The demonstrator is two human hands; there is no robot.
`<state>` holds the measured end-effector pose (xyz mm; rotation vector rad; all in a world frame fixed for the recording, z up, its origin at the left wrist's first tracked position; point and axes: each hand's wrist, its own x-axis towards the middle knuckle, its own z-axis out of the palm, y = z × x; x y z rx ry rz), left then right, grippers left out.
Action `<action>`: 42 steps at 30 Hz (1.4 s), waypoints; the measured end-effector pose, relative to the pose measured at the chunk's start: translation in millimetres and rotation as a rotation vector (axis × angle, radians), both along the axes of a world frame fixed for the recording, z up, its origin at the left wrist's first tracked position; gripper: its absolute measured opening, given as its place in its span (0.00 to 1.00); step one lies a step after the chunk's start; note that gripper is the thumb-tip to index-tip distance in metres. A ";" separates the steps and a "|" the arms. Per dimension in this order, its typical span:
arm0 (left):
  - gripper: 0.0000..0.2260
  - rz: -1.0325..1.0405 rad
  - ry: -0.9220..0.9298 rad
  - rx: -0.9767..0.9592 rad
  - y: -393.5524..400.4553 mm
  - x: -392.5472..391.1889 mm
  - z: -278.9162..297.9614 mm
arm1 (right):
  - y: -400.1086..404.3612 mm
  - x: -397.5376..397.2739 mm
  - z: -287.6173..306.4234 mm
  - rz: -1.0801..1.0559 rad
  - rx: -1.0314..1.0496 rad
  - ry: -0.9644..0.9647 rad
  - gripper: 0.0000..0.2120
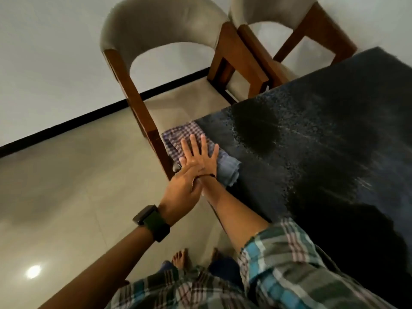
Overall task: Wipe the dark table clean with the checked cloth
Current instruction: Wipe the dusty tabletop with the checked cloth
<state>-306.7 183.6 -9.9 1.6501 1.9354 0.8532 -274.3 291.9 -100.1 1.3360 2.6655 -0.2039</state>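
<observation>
Under the right hand (199, 157), whose straight, spread fingers press flat, the checked cloth (225, 167) lies at the table's (323, 134) near-left corner, the unwiped surface stretching rightward, while the left hand (186, 186) grips the right wrist from behind.

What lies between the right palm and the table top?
In the head view, only the checked cloth: the right hand presses flat on it at the dark table's corner. The left hand holds the right wrist.
</observation>
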 end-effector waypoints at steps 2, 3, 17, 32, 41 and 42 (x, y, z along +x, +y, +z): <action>0.15 -0.004 0.027 -0.011 3.3 6.9 3.0 | -17.0 27.8 1.0 0.044 -0.047 0.013 0.30; 0.15 -0.012 0.026 -0.019 5.3 10.8 2.9 | -33.1 50.2 2.4 0.042 -0.031 0.047 0.29; 0.17 -0.133 -0.077 -0.216 37.6 56.9 -31.8 | -118.0 218.9 -16.9 -0.124 0.105 0.059 0.26; 0.19 -0.113 -0.121 -0.094 37.3 44.6 -16.4 | 52.5 147.5 -5.5 -0.222 0.012 0.004 0.31; 0.21 -0.169 -0.150 -0.151 53.7 75.6 -29.2 | -174.6 236.0 -17.1 -0.063 0.114 0.031 0.32; 0.21 -0.184 -0.156 -0.151 56.7 81.6 -29.9 | -176.5 241.4 -17.2 -0.048 0.129 0.030 0.30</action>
